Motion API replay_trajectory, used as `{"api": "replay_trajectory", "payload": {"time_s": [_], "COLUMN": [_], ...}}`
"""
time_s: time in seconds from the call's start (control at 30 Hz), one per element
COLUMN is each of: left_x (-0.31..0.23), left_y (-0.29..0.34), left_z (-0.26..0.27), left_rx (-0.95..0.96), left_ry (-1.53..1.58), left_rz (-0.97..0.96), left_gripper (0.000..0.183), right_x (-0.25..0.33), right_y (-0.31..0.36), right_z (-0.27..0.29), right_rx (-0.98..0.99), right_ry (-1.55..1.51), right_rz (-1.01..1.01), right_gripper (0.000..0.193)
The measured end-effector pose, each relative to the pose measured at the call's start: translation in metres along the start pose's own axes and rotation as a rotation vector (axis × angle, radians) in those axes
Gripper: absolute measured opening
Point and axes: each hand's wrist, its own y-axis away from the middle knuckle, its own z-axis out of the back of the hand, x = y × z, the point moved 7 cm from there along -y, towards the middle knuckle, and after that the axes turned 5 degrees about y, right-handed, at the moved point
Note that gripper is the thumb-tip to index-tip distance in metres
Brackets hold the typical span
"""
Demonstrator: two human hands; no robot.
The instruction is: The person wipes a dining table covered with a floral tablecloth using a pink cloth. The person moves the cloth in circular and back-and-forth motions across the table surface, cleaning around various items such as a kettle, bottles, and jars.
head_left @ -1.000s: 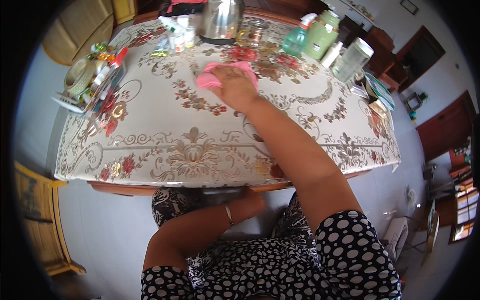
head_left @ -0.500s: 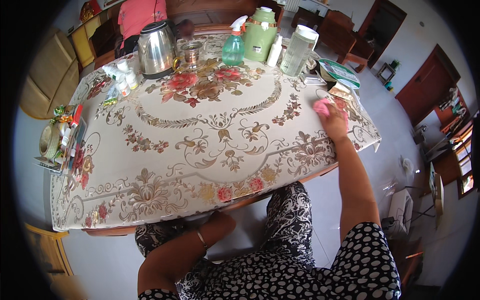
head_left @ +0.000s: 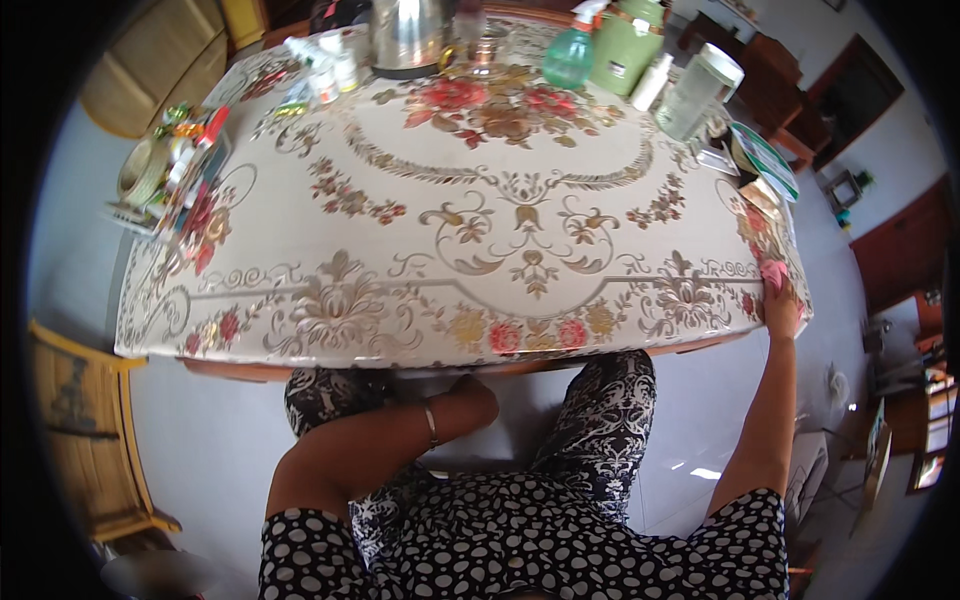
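At the right edge of the table, my right hand (head_left: 783,308) presses a pink cloth (head_left: 774,274) onto the flowered tablecloth (head_left: 420,235). Only part of the cloth shows beyond my fingers, which are closed over it. My left hand (head_left: 472,405) rests low over my lap, just below the table's front edge, with a bracelet at the wrist. Its fingers are turned away and in shadow, so their pose is hidden. Beyond the pink cloth, a round green-and-white lid or packet (head_left: 764,160) lies near the right corner among small items.
Along the far side stand a steel kettle (head_left: 408,38), a glass cup (head_left: 487,50), a green spray bottle (head_left: 570,58), a green thermos (head_left: 628,45), a white bottle (head_left: 652,82) and a clear jug (head_left: 697,95). Small white bottles (head_left: 343,68) and a filled organizer (head_left: 190,180) occupy the left. A wooden chair (head_left: 90,430) stands left.
My right hand has slid the pink cloth nearer along the table's right edge. My view has tilted down and shifted, so the table sits higher. My left hand stays low over my lap.
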Motion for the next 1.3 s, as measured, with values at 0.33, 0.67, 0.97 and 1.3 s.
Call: {"api": "replay_trajectory", "payload": {"time_s": [0.33, 0.67, 0.97, 1.3], "left_x": [-0.007, -0.012, -0.012, -0.017], "left_y": [0.0, 0.007, 0.005, 0.004], "left_z": [0.0, 0.018, 0.025, 0.049], "left_rx": [-0.012, -0.158, -0.24, -0.322], "left_ry": [0.051, 0.076, 0.07, 0.032], "left_rz": [-0.006, -0.031, -0.053, -0.073], "left_gripper": [0.016, 0.016, 0.016, 0.016], "right_x": [0.219, 0.435, 0.615, 0.756], "right_y": [0.084, 0.145, 0.206, 0.29], "right_z": [0.09, 0.146, 0.166, 0.208], "right_rx": [-0.031, 0.03, 0.02, 0.038], "right_ry": [-0.365, -0.654, -0.669, -0.712], "right_rz": [0.572, 1.045, 1.315, 1.424], "right_gripper": [0.047, 0.052, 0.053, 0.05]}}
